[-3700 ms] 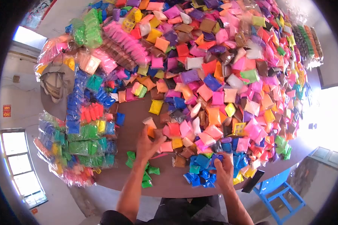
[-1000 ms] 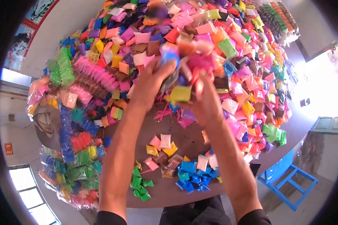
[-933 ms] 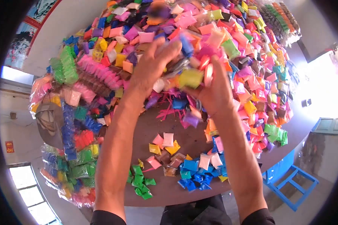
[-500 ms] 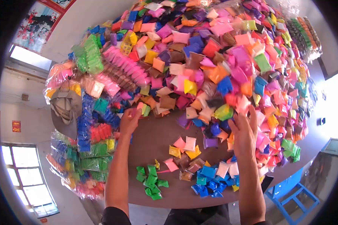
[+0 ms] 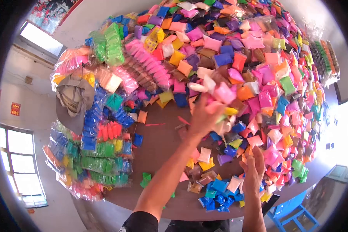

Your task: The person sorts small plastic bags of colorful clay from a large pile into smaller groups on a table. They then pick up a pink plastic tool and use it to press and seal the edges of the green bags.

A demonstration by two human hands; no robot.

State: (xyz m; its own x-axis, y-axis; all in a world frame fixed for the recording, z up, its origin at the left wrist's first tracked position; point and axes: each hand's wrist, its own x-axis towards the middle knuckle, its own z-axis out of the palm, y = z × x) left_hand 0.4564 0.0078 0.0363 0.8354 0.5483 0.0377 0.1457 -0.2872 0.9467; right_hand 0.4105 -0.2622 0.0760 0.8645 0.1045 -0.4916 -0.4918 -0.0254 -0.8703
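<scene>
My left hand (image 5: 205,118) reaches across to the near edge of a huge heap of small coloured packets (image 5: 239,60). Pink, white and yellow packets (image 5: 224,92) crowd round its fingers, which are smeared by motion, so I cannot tell whether it grips any. Lower on the right, my right hand (image 5: 253,166) is open, fingers stretched upward beside the heap's near side. Between the hands lie a pale pink packet (image 5: 205,154) and a yellow packet (image 5: 207,164). Closer to me sits a cluster of blue packets (image 5: 216,195), left of my right wrist.
Bagged bundles of packets (image 5: 104,162) are stacked along the table's left side, with a grey cap (image 5: 75,102) on top. Green packets (image 5: 145,179) lie partly behind my left forearm. A blue stool (image 5: 292,212) stands beyond the table's near right edge.
My left hand has swept right from the heap's left edge, and packets there have shifted with it. My right hand has dropped lower. The camera view has shifted slightly.
</scene>
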